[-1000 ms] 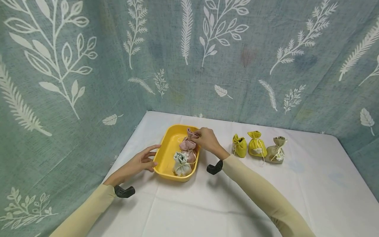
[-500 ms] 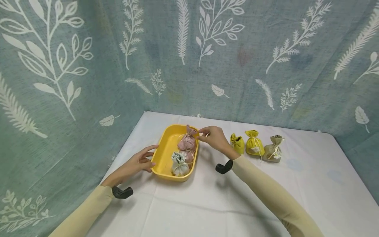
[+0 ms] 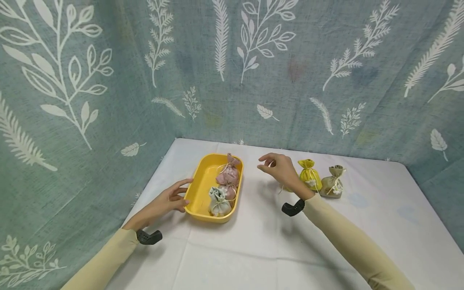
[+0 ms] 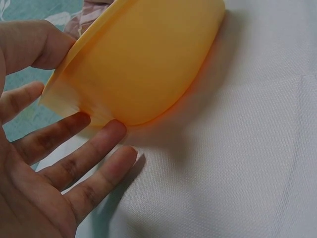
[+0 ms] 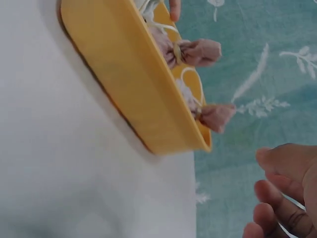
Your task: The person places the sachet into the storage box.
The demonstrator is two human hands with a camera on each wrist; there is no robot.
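Tray [image 3: 204,189] sat pinched between the left hand's [image 3: 173,197] thumb and fingers; right hand [image 3: 280,167] hovered, fingers loosely apart, pink bags [image 3: 229,176] left of them, yellow bag [image 3: 309,176] right!

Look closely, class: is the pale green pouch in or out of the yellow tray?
In: the head view shows the pale green pouch inside the yellow tray, beside a pink pouch.
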